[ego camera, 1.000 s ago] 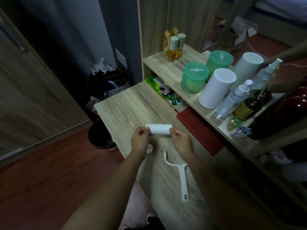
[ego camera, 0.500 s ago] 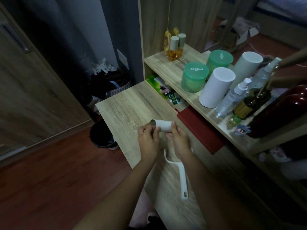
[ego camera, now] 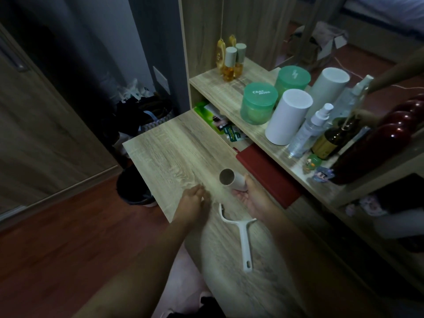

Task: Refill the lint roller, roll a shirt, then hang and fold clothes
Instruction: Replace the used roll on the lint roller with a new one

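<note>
The refill roll [ego camera: 231, 179] is a short paper tube with a hollow cardboard core, its open end turned toward the left of the desk. I judge it light and fairly stiff along its length, but crushable if pinched hard across the middle. The outer wrap may be tacky, so I should grip near the ends or around the core rim, with light pressure only.

My right hand [ego camera: 253, 198] holds the refill roll from below and behind, fingers curled around its far end, raised just above the desk top [ego camera: 165, 154]. The grip is closed on the roll.

My left hand [ego camera: 191, 199] is to the left of the roll and apart from it, fingers bent down onto the desk top at its front edge. Whether it pinches anything small I cannot tell; the fingertips are blurred.

The lint roller handle [ego camera: 244, 239] lies flat on the desk, nearer to me than the roll, with its bare forked head pointing toward the roll. It is untouched. Judged as rigid plastic, it is best taken by the long shaft.

Beyond the roll, to its right, a red mat [ego camera: 268, 173] lies under the shelf [ego camera: 220, 88] edge. White canisters [ego camera: 288, 118] stand on the shelf, well apart from the roll.
</note>
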Motion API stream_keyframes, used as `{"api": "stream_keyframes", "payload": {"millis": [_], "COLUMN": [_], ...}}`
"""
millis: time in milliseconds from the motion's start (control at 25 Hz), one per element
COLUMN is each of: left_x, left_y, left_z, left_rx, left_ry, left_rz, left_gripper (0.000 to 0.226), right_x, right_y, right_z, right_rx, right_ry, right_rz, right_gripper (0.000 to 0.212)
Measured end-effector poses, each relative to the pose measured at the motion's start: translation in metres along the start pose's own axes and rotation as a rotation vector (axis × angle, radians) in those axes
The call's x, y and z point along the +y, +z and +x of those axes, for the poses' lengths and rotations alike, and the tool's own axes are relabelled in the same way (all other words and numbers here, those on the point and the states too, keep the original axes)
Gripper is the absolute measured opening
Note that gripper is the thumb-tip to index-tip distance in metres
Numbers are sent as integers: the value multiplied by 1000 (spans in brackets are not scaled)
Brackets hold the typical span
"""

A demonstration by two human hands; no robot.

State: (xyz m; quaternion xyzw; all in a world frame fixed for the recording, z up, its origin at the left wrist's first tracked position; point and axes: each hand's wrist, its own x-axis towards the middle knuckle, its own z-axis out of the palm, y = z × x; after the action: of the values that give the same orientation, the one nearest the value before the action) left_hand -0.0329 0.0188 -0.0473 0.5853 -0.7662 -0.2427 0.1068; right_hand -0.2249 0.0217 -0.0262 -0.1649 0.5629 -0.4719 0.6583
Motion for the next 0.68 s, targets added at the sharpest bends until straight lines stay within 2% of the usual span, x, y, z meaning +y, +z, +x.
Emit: {"api": "stream_keyframes", "payload": {"millis": [120, 240, 360, 440, 560, 680], "left_x": [-8, -6, 17, 42, 66, 69], "left_y": [13, 11, -14, -33, -43, -36], "left_z": [-3, 0, 2, 0, -8, -12], "left_rx": [-55, -31, 221, 357, 394, 409], "left_ry": [27, 16, -107, -65, 85, 128], "left_rz": [139, 130, -263, -540, -624, -586], "left_gripper": [30, 31, 31, 27, 25, 28], "right_x": [-8, -13, -14, -14, -13, -13], "right_y": [-3, -2, -2, -3, -2, 4], "right_z": [0, -1, 2, 3, 2, 0], "right_rx": [10, -14, -6, 2, 25, 42], "right_ry": [-18, -18, -38, -47, -50, -66], "right_rz": [36, 59, 26, 7, -13, -14], "right_gripper": [46, 45, 46, 47, 46, 41]}}
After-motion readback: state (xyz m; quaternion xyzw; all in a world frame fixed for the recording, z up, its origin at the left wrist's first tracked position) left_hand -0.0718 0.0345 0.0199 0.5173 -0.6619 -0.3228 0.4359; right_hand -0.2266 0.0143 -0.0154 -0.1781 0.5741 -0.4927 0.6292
